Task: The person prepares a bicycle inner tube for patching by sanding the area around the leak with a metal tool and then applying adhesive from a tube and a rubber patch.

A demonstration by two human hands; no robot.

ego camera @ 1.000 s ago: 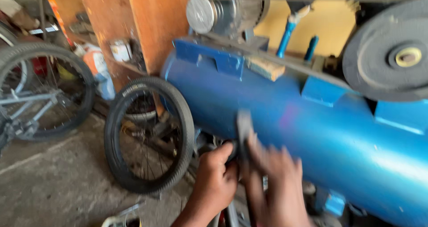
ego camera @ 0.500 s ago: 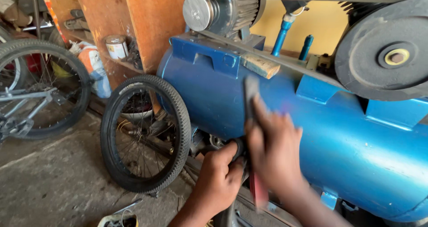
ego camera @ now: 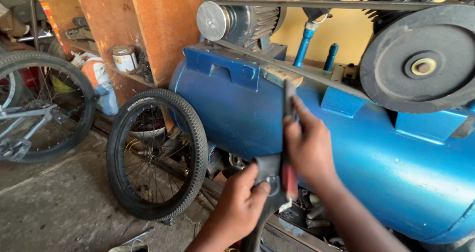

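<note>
Head view: the left hand (ego camera: 242, 202) is closed around a dark strip of rubber (ego camera: 267, 170), which looks like a piece of inner tube, and its lower part is pinched between thumb and fingers just in front of the blue compressor tank (ego camera: 376, 153). The right hand (ego camera: 309, 145) is closed on a narrow flat tool (ego camera: 288, 133), dark above and reddish at its lower end, which is held nearly upright and pressed against the edge of the rubber; whether it is a file, a blade or a scraper cannot be told. Both things are carried in the air, near the tank but apparently not touching it, and no worktop is seen under them. For a step like this, it is judged that the rubber should be kept stretched and firm by the left hand, so that it does not fold under the tool, and that the strokes should be kept short and led away from the left fingers, which lie very close to the tool's path. An even pressure along the whole strip would probably give a cleaner surface. Behind the hands, an electric motor (ego camera: 237, 14) and a large pulley (ego camera: 420, 59) joined by a belt (ego camera: 316, 4) are mounted on top of the tank. To the left, a small spoked bicycle wheel (ego camera: 156, 153) leans on the concrete floor (ego camera: 54, 207), and a tin can (ego camera: 123, 58) stands on a wooden shelf (ego camera: 133, 76).
</note>
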